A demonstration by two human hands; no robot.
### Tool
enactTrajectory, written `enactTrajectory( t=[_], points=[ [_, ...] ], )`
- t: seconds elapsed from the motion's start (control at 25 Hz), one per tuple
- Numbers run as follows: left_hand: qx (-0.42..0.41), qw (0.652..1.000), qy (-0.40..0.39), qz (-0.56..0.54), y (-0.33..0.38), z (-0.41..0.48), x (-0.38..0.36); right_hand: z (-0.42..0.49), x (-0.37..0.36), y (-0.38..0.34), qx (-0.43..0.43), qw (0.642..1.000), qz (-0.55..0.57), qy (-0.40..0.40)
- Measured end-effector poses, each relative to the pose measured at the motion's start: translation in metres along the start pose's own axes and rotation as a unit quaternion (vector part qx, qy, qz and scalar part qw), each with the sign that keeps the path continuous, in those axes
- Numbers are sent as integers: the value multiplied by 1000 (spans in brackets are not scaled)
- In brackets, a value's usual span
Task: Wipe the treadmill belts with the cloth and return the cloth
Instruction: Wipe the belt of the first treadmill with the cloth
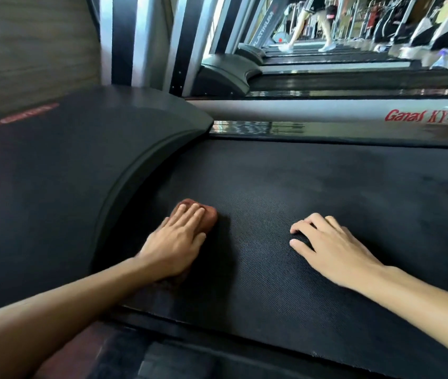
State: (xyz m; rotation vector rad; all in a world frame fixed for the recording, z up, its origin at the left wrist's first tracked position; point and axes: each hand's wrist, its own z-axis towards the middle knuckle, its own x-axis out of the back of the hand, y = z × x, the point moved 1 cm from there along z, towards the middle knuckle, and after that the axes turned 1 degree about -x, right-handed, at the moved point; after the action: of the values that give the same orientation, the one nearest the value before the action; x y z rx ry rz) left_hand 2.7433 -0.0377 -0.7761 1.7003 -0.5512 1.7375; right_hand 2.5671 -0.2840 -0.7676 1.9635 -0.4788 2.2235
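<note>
A black ribbed treadmill belt (pixel 313 187) fills the middle of the head view. My left hand (pixel 175 242) lies flat on a folded brown cloth (pixel 209 216) and presses it onto the belt, close to the curved black motor cover (pixel 80 160). Most of the cloth is hidden under the palm; its far end and a bit near the wrist show. My right hand (pixel 332 247) rests on the belt to the right, fingers bent and slightly apart, holding nothing.
A silver side rail (pixel 326 112) with red lettering runs along the belt's far edge. Beyond it stand more treadmills (pixel 326 64), and a person walks on one at the top. The near side rail (pixel 217 346) lies below my arms.
</note>
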Motion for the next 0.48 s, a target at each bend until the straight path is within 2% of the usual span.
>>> enactTrajectory(
  t=[0.12, 0.32, 0.4, 0.48],
  points=[
    [112, 994, 0, 3, -55, 47, 6, 8, -3, 14, -15, 998, 66, 18],
    [195, 980, 14, 28, -70, 87, 4, 12, -15, 46, -44, 998, 41, 17],
    [148, 987, 35, 51, -36, 92, 1, 18, -20, 49, -56, 998, 31, -4],
    [50, 997, 42, 44, 27, 83, -9, 19, -25, 47, -69, 997, 36, -14]
  ],
)
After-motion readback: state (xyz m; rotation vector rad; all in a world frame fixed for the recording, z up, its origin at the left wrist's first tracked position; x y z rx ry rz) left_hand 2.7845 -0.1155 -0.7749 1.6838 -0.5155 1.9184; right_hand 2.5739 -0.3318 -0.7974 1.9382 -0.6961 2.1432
